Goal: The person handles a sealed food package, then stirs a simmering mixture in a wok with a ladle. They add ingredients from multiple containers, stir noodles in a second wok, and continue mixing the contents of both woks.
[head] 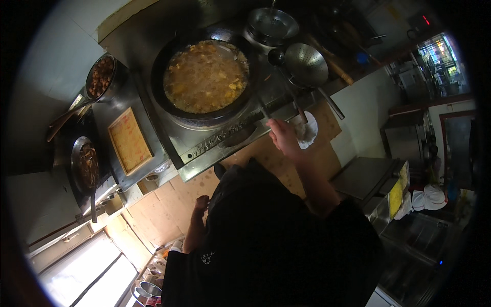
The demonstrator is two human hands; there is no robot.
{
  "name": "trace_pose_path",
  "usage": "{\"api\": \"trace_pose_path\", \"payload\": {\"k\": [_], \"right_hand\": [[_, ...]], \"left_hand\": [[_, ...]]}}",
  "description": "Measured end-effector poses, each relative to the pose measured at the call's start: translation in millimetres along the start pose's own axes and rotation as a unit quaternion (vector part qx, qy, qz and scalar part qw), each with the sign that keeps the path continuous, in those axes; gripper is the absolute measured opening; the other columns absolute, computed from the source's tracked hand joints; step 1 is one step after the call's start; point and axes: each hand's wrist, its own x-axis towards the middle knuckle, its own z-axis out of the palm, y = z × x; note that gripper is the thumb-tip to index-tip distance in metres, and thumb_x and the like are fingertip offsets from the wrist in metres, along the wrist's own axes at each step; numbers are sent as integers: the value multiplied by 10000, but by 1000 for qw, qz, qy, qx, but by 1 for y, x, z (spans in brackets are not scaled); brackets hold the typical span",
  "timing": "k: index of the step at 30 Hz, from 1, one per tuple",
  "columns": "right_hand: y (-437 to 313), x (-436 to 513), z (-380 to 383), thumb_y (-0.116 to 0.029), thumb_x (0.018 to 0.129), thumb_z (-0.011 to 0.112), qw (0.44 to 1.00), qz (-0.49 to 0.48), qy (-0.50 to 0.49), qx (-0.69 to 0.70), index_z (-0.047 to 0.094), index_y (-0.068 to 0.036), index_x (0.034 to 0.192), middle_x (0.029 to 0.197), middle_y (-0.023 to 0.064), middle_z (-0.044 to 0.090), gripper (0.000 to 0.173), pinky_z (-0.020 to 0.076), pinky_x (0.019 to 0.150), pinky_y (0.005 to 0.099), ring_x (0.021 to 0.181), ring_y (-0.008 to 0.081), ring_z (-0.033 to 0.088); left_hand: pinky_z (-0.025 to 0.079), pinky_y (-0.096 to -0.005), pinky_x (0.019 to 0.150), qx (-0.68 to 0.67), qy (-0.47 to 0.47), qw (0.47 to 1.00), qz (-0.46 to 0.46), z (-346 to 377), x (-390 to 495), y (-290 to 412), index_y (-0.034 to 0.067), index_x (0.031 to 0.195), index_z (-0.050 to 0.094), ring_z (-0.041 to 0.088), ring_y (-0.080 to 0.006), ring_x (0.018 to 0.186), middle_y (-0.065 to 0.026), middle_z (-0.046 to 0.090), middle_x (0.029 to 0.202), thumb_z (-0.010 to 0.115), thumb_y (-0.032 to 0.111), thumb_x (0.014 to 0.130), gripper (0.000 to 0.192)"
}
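Note:
My right hand [283,134] grips the end of a long utensil handle [265,112] at the stove's front edge. The handle runs toward a large dark wok [161,96], and its far end is hard to make out. Cloudy, bubbling liquid with yellow-orange pieces [207,76] fills much of the wok. My left hand [201,203] hangs low beside my dark clothing, away from the stove. Its fingers look curled and are partly hidden, so I cannot tell whether they hold anything.
A perforated strainer [307,63] and a black ladle [276,57] lie right of the wok, beyond a white round container [308,132]. Water runs into a metal bowl [273,25] behind. On the left are a pot of brown pieces [100,78], a rectangular tray [130,142] and a pan [85,165].

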Motion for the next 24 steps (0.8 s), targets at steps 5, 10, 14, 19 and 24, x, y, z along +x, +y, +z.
{"api": "trace_pose_path", "payload": {"k": [5,10,14,19,24], "right_hand": [[53,32,-47,-435,1041,589,926,-215,216,-222,627,-32,920,647,30,574,423,426,501,344,534,158,561],[101,58,-90,-444,986,650,874,-194,280,-348,666,-35,941,760,160,674,411,496,656,489,731,393,656],[149,75,-103,-484,971,649,861,-167,267,-398,697,-45,975,839,188,712,441,518,715,519,802,415,684],[199,103,-116,-483,963,648,850,-172,295,-401,721,-74,981,856,187,724,415,532,734,525,800,423,681],[203,125,-139,-410,968,644,842,-123,235,-469,677,-93,1151,1032,195,731,367,550,804,543,914,434,692]], "left_hand": [[435,-296,481,-79,29,996,-30,8,-9,11,87,908,657,544,-122,569,-45,673,808,535,211,960,182],[554,-411,662,149,65,985,63,18,-13,-5,78,952,707,689,-280,767,-113,728,898,599,232,911,192],[565,-487,858,227,38,972,42,15,-23,16,86,966,746,701,-376,1015,-164,742,997,582,294,888,276],[564,-495,849,275,17,961,9,11,-31,35,94,972,752,702,-377,1016,-158,745,1003,555,315,901,304],[563,-491,878,252,84,963,37,22,-46,5,106,1035,748,697,-376,1041,-169,741,1075,531,301,918,315]]}}
